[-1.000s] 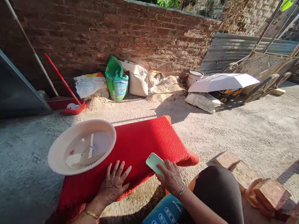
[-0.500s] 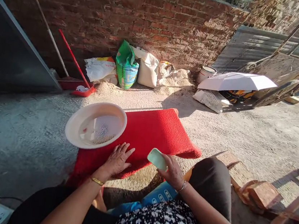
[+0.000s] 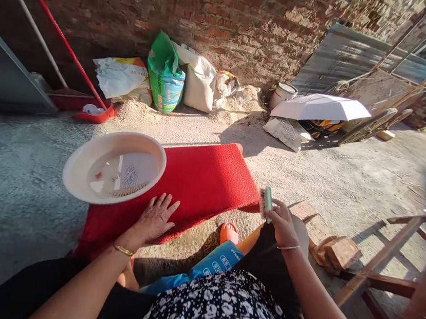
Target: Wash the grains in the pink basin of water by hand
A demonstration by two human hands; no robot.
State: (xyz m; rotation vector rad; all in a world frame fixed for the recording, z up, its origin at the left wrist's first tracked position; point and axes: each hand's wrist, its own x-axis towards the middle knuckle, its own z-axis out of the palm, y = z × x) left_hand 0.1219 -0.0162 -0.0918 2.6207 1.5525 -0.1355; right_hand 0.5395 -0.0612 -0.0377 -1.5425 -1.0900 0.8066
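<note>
A red mat (image 3: 207, 172) lies over a low support in front of me, its near left part hanging down. Flat on its near edge rests my left hand (image 3: 156, 218), fingers spread. My right hand (image 3: 281, 224) grips a green scrub brush (image 3: 267, 201) just off the mat's right corner, bristles turned left toward the mat. On the mat's left end stands a white basin (image 3: 75, 176) holding water; a dark bristly patch shows in it, which I cannot make out clearly.
Sacks, among them a green one (image 3: 164, 78), lean on the brick wall (image 3: 253, 24). A red dustpan (image 3: 100, 113) stands at left. A white umbrella (image 3: 322, 108) lies at the back right. Bricks (image 3: 341, 252) and a wooden frame (image 3: 391, 254) are close on my right.
My right hand has moved right and up with the brush, turning it from back-up to on edge. My left hand stays on the mat. The view has shifted to the right.
</note>
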